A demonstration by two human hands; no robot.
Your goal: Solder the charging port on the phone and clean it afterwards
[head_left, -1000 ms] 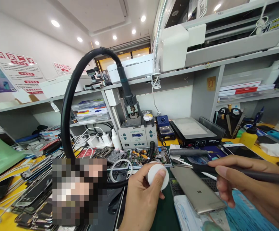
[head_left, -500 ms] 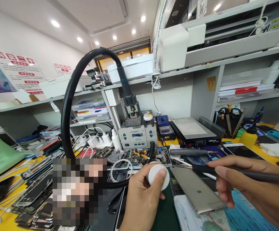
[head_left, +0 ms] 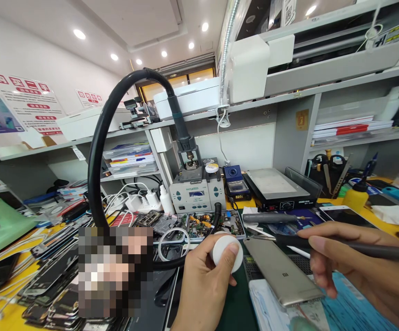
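Observation:
My left hand (head_left: 208, 280) is closed round a small white round tub (head_left: 232, 255), thumb pressed on its flat face. Between the thumb and fingers of my right hand (head_left: 344, 257) is a long dark-handled tool (head_left: 374, 248) with a thin metal tip, held nearly level. Its tip points left toward the tub, a little apart from it; its exact kind is unclear. A grey phone (head_left: 283, 271) with an MI logo lies back up beneath the tool. Under its lower end is a blue-and-white packet (head_left: 264, 299), with a blue printed sheet (head_left: 354, 303) beside it.
Behind my hands stand a hot-air station (head_left: 197, 195) with an arching black hose (head_left: 94, 151), a tray of circuit boards (head_left: 202, 239), a small blue soldering unit (head_left: 235, 181) and a flat heating plate (head_left: 278, 181). Stacked phone parts (head_left: 47, 280) lie left. A yellow bottle (head_left: 356, 197) stands right.
Almost nothing differs. My right hand and the dark-handled tool have shifted very slightly to the right; my left hand keeps its grip on the white tub.

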